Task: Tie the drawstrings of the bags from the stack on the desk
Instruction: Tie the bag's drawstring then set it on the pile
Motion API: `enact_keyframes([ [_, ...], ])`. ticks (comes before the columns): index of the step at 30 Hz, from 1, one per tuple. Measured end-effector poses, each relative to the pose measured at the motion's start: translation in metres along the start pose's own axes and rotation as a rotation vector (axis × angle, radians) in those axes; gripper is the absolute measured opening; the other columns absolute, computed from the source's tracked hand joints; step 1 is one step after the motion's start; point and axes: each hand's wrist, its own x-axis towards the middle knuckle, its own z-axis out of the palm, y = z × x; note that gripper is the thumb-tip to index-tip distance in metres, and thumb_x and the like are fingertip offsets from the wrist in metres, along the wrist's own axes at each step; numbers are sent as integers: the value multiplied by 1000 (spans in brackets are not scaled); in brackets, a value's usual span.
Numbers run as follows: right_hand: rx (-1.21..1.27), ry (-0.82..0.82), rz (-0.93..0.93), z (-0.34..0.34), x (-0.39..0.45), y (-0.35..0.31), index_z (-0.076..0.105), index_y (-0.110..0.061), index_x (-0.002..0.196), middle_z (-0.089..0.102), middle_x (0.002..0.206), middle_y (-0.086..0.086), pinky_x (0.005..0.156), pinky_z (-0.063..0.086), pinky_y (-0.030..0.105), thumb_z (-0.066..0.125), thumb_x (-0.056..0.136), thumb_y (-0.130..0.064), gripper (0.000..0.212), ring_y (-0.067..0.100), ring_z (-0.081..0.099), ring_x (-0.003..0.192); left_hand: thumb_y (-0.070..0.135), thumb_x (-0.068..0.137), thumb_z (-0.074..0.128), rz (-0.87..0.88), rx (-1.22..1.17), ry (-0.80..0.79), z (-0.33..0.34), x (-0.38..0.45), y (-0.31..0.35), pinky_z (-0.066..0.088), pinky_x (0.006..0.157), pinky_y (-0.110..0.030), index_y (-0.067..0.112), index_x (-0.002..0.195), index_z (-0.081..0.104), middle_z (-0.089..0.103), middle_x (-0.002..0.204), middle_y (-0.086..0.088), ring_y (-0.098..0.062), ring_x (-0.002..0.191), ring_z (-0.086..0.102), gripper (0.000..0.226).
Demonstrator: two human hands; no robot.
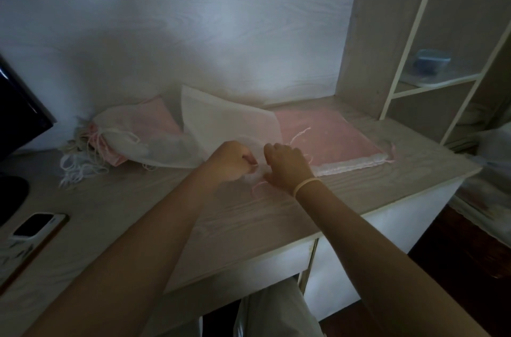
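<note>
Both hands, left hand (235,161) and right hand (287,164), pinching pale pink drawstrings (258,184) of sheer white fabric bag (226,121); knot unfinished. Left of fingers, heap of tied bags (116,137); right, flat pink stack of untied bags (329,140) remaining.

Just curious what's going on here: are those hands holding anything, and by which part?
Both the left hand and right hand pinch the pink drawstring at the gathered mouth of the white bag.

Desk (116,206): pink stack (329,137), tied bags (130,140), phone (36,224)

Tied bags (116,140) left of stack (329,140)
</note>
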Motion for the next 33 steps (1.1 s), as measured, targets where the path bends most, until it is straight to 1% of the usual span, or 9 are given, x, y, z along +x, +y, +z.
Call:
enact_keyframes([
  [3,-11,67,-21,1,1,-2,53,-10,105,63,105,13,79,42,36,52,86,-17,20,34,61,97,28,85,71,7,102,95,1,-1,-5,45,87,-25,19,100,77,72,106,2,-17,102,62,18],
  [6,30,94,-34,-1,3,-5,57,-8,100,66,98,16,73,41,35,48,89,-13,16,35,63,91,27,86,66,91,406,362,1,-2,-6,44,87,-38,21,95,78,68,100,-4,-28,100,55,16],
  [8,115,81,-18,-4,5,-8,57,-7,100,65,99,17,70,38,33,48,91,-16,15,36,62,92,24,85,64,165,351,399,1,-1,-2,45,79,-37,19,91,79,70,90,-7,-30,92,57,16],
  [14,461,-30,89,-18,11,-9,67,-6,94,70,95,15,79,46,33,49,93,-19,22,32,64,92,21,86,68,-71,-435,306,-6,-3,6,48,75,-25,13,90,75,73,90,-4,-13,83,64,11],
  [17,637,-150,93,-28,9,-9,71,-7,93,69,87,6,84,49,33,50,88,-6,21,24,64,87,18,91,62,-126,-709,258,-8,-5,9,45,68,-22,10,89,71,69,85,-4,-11,76,59,12],
  [19,738,-208,82,-35,6,-10,71,-3,92,63,77,-1,76,48,27,50,90,-5,21,17,61,75,18,93,60,-134,-736,257,-6,-3,8,45,69,-24,7,91,68,69,82,-3,-13,73,58,14],
  [22,952,-245,118,-47,3,-8,68,-3,82,59,62,0,55,44,17,54,94,-25,29,7,53,50,17,90,63,-152,-625,254,-5,0,5,43,66,-24,12,84,67,65,71,-1,-9,66,58,8],
  [27,1406,-92,215,-72,18,4,57,-7,73,38,53,4,51,36,26,58,92,-21,23,17,38,47,12,88,63,-96,-478,86,-4,-3,0,45,72,-25,6,89,74,69,83,-6,-13,76,61,13],
  [33,1329,-134,190,-102,63,-15,69,0,93,56,63,6,56,46,27,63,89,-21,23,20,53,54,33,84,69,-50,-352,-22,-3,-8,-4,40,62,-20,12,76,73,69,77,-5,-12,67,61,23],
])
